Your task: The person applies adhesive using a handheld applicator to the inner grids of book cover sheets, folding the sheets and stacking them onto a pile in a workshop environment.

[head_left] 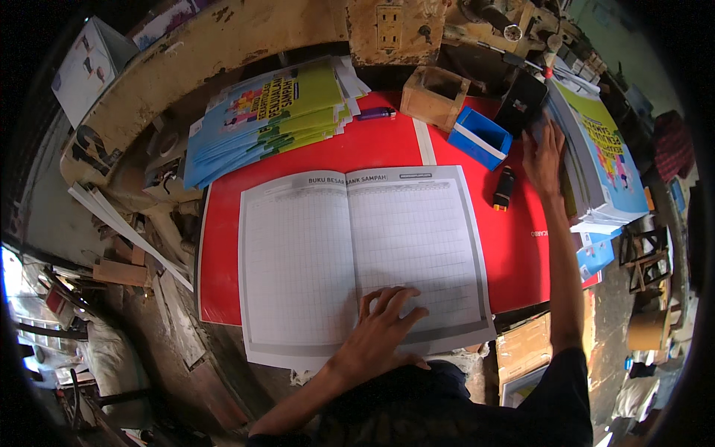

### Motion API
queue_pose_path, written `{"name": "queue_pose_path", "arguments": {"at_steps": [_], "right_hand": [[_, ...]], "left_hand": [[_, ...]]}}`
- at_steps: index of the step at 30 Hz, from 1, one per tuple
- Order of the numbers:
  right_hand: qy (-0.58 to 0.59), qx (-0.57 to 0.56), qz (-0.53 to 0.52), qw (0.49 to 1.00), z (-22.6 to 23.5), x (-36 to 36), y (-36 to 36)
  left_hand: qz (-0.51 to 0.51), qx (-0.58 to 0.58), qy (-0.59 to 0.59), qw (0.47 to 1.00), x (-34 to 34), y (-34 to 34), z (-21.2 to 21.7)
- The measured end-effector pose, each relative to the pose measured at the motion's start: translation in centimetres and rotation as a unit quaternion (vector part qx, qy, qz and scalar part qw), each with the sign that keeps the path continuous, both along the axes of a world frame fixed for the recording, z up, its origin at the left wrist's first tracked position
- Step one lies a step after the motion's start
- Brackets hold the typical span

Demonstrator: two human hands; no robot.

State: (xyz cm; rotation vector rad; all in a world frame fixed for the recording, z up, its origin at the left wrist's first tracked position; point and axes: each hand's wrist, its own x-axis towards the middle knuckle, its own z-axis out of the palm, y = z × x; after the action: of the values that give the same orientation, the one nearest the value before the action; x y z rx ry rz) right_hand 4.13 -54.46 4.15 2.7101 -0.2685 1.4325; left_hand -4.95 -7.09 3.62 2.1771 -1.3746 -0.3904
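An open booklet of printed table pages (298, 253) lies on the red tabletop (402, 141) in front of me. My left hand (383, 324) rests over the lower part of its right page, fingers spread and bent, holding nothing. To the right, my right hand (547, 153) reaches up along the inner side of a tall stack of booklets (607, 149) with colourful covers. Its fingers are apart and seem to touch the stack's edge; nothing shows in them. Close to its fingertips stands a black box-like object (520, 103).
Another pile of blue and green booklets (268, 119) sits at the far left. Toward the back are a purple lighter (376, 113), a wooden box (428, 100) and a blue box (480, 141). A small black object (503, 188) with an orange end lies below. Machinery (313, 33) borders the table.
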Motion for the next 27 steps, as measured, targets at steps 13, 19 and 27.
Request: {"name": "queue_pose_path", "arguments": {"at_steps": [13, 19, 27], "right_hand": [[0.004, -0.099, -0.079, 0.992, 0.1, 4.2, -4.3], [0.008, -0.110, -0.079, 0.991, -0.1, 3.9, -4.5], [-0.006, -0.087, -0.053, 0.995, 0.1, 4.0, -5.0]], "left_hand": [[0.203, -0.113, 0.423, 0.876, -0.5, 0.8, 1.8], [0.211, -0.114, 0.473, 0.848, -0.6, 1.2, 1.8], [0.216, -0.183, 0.390, 0.876, -1.5, 3.3, 1.2]]}}
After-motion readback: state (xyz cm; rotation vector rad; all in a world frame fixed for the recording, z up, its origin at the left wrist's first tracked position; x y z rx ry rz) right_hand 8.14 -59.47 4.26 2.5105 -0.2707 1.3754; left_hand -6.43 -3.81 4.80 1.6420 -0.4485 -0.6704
